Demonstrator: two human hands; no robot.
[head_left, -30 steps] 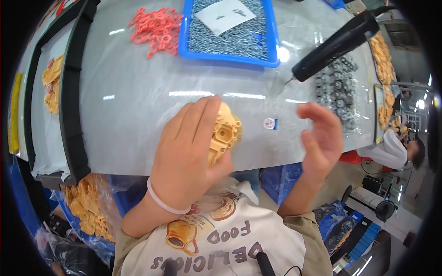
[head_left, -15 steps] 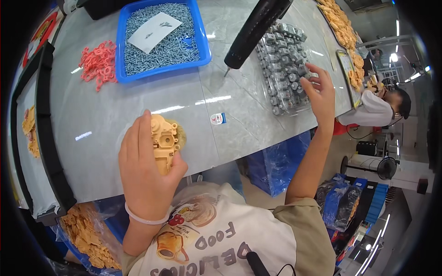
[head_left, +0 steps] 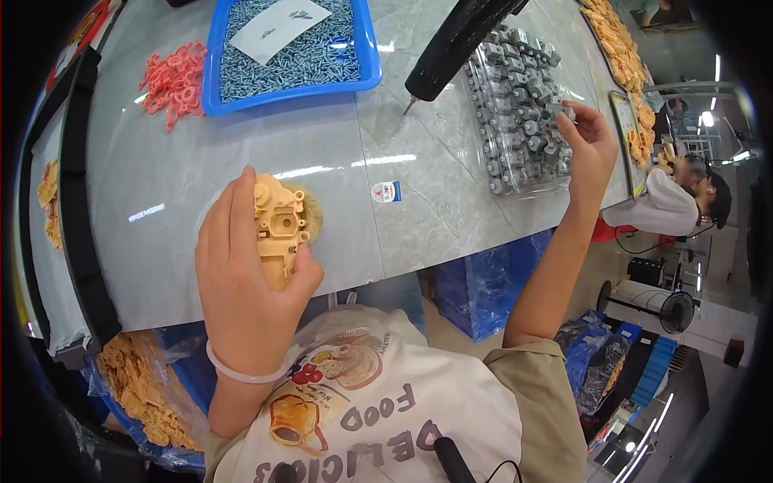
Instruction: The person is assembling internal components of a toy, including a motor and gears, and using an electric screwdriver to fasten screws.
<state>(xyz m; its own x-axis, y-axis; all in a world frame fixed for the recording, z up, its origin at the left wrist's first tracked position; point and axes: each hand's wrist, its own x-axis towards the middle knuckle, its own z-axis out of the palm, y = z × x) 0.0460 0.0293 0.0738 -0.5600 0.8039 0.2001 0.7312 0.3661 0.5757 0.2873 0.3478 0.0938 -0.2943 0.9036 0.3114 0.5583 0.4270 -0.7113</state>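
Observation:
My left hand (head_left: 254, 253) is wrapped round a yellow-orange plastic housing (head_left: 282, 225) with round bosses and a square recess, holding it on the table near the front edge. A pale yellowish round piece (head_left: 311, 211) shows partly from beneath the housing. Over the right side of a clear plastic tray (head_left: 527, 193) of small grey motors (head_left: 523, 129), my right hand (head_left: 592, 145) has thumb and fingers closed in a pinch. A small grey motor, partly hidden, appears between these fingertips. A black electric screwdriver (head_left: 451, 52) hangs bit-down between the tray and a blue bin.
The blue bin (head_left: 372, 76) holds many screws, with a white paper (head_left: 278, 30) on top. Red plastic rings (head_left: 173, 80) lie left of it. A small sticker (head_left: 386, 191) is on the table (head_left: 322, 137). A black-edged rack (head_left: 74, 193) stands left; a co-worker (head_left: 672, 197) sits far right.
My right hand has shifted right and farther over the motor tray, and its fingers have closed together. My left hand keeps hold of the housing. The whole view has shifted slightly.

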